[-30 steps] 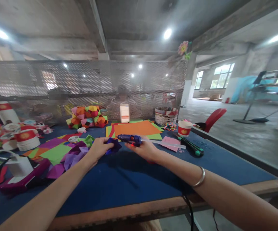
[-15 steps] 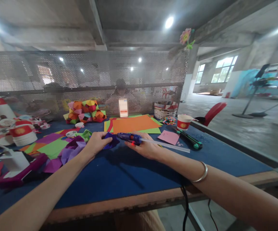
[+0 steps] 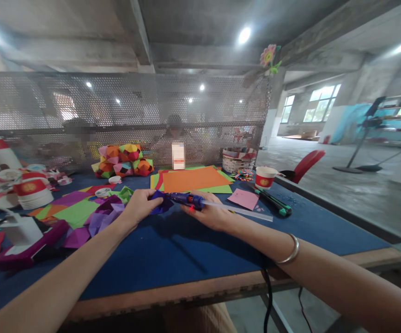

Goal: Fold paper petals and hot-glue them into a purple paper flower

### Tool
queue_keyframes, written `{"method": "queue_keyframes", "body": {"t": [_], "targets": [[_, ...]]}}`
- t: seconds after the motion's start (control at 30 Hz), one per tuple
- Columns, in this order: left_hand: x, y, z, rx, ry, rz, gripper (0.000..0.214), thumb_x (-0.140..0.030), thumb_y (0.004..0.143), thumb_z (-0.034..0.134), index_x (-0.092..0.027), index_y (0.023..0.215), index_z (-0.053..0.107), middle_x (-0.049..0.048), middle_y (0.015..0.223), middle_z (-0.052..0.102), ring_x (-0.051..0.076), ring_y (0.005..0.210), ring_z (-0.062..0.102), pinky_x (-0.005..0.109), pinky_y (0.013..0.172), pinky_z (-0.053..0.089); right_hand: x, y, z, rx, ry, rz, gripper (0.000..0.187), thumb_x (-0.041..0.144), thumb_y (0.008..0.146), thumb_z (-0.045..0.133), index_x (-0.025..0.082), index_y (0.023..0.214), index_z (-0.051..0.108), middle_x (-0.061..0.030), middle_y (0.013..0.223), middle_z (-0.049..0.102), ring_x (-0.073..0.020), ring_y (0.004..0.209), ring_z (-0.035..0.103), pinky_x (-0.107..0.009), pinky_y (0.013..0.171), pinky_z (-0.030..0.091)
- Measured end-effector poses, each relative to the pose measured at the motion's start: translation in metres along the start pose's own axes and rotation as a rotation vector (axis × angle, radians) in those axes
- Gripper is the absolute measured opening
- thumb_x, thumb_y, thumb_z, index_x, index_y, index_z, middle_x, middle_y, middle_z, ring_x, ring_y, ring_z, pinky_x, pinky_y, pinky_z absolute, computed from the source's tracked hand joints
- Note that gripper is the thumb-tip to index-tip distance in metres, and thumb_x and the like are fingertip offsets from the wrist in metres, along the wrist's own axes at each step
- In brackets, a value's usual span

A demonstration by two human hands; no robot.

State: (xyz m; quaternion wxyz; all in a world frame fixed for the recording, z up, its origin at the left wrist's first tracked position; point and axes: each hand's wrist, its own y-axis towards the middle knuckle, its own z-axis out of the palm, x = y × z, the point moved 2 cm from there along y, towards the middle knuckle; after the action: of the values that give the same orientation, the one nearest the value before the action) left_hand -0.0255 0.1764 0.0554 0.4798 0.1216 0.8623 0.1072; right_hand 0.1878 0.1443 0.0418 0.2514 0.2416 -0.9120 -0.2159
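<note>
Paper (image 3: 165,204), dark blue, is pinched in your left hand (image 3: 142,204) above the counter (image 3: 145,268); your right hand (image 3: 211,213) grips the glue gun (image 3: 184,199), nozzle (image 3: 167,196) beside it. Dab sparingly, keeping that left hand off the nozzle.

A grey concrete ceiling (image 3: 200,21) is spanning the top of the frame, with a heavy beam (image 3: 134,30) running down left of its centre. Bright lights (image 3: 244,35) are glowing at upper left, upper centre-right and upper right. A perforated metal screen (image 3: 166,104) is standing across the left and middle. Toward the right, daylight is coming through windows (image 3: 322,103) above a grey floor (image 3: 353,196). A red chair (image 3: 310,165) is standing at centre right, shelves (image 3: 396,115) are showing at far right, and a blue-topped table (image 3: 141,268) is filling the lower frame.
</note>
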Motion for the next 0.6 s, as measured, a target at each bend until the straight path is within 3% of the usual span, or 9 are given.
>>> {"method": "queue_keyframes", "body": {"t": [0.2,0.6], "targets": [[-0.0014,-0.0004,-0.0001,0.013,0.015,0.01,0.029,-0.041,0.059,0.066,-0.016,0.069,0.076,0.002,0.061,0.071,0.019,0.059,0.059,0.029,0.059,0.041,-0.0011,0.0001,-0.0008,-0.003,0.025,-0.033,0.023,0.043,0.091,0.058,0.021,0.086,0.063,-0.0048,0.085,0.069,-0.0193,0.077,0.064,-0.028,0.068,0.044],[-0.0039,-0.0015,0.0001,0.003,-0.021,0.008,0.024,-0.037,0.06,0.067,-0.016,0.067,0.076,0.002,0.058,0.071,0.018,0.055,0.06,0.027,0.055,0.041,0.0012,-0.0004,-0.0019,0.0,-0.015,0.009,0.022,0.044,0.091,0.059,0.023,0.088,0.064,-0.0049,0.088,0.071,-0.0208,0.081,0.066,-0.029,0.07,0.045]]}}
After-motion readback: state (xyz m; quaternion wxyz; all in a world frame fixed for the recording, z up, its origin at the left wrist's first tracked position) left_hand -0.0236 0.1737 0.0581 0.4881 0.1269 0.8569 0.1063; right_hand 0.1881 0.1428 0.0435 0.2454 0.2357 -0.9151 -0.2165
